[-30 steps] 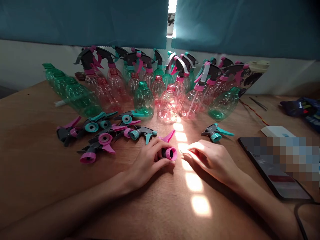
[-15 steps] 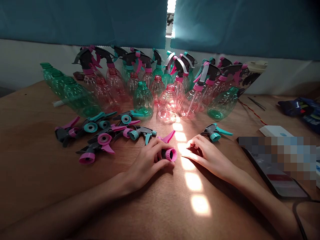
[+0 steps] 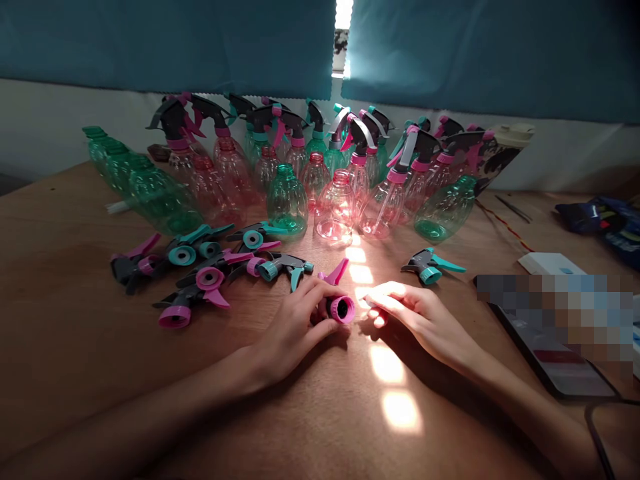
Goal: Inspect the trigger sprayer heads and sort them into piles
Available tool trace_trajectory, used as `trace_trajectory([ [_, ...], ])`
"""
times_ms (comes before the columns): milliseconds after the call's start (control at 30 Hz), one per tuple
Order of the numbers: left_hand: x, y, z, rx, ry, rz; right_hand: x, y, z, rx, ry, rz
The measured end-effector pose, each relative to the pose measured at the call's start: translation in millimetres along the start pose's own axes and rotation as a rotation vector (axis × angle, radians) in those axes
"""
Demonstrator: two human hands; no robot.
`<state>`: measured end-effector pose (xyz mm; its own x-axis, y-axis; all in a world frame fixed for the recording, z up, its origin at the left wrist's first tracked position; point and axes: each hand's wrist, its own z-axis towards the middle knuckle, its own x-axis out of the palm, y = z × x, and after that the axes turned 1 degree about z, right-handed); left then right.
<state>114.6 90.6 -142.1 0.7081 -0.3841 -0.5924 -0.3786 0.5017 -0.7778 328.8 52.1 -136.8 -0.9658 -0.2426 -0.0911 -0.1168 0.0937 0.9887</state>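
My left hand (image 3: 303, 320) is wrapped round a black and pink spray head (image 3: 342, 309), its pink collar facing right with the open end showing. Fingers and thumb pinched, my right hand (image 3: 413, 313) is just to the right of that collar, in the strip of sunlight. A small pale thing seems to be at its fingertips, too small and bright to name. Beyond my right hand lies a black and teal spray head (image 3: 430, 267). Several more spray heads, such as a pink-collared one (image 3: 175, 316), are heaped left of my left hand.
Uncapped bottles, among them a green bottle (image 3: 287, 203) and a pink bottle (image 3: 334, 210), stand before rows of bottles with spray heads fitted. To the right lie a phone (image 3: 575, 377), a white box (image 3: 553, 263), tweezers (image 3: 513, 208) and a cable (image 3: 593, 433). Teal curtains (image 3: 165, 47) hang behind.
My right hand has lifted a little off the tabletop, its fingers now pinched near the collar. My left hand keeps the spray head in nearly the same place.
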Motion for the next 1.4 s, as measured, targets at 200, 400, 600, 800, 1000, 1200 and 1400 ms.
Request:
trace_trajectory([
  [200,5.5,-3,-2,0.044,0.027,-0.025,16,4,-9,0.027,0.028,0.137],
  [400,8.3,-4,-5,0.081,0.079,-0.064,17,-1,-9,-0.002,0.015,0.033],
  [600,6.9,-6,-4,0.081,0.086,-0.07,17,-7,-8,-0.073,-0.146,-0.064],
  [800,6.0,-6,-4,0.075,0.102,-0.067,8,-3,-9,-0.254,-0.188,-0.165],
  [1000,5.9,-6,-6,0.09,0.1,-0.034,5,1,-14,-0.598,-0.146,-0.642],
  [1200,8.6,-3,-7,0.127,0.082,0.025,4,-5,-14,-0.673,-0.082,-0.799],
  [1400,8.2,-2,-10,0.154,0.091,0.071,6,-1,-15,-0.611,-0.056,-0.809],
])
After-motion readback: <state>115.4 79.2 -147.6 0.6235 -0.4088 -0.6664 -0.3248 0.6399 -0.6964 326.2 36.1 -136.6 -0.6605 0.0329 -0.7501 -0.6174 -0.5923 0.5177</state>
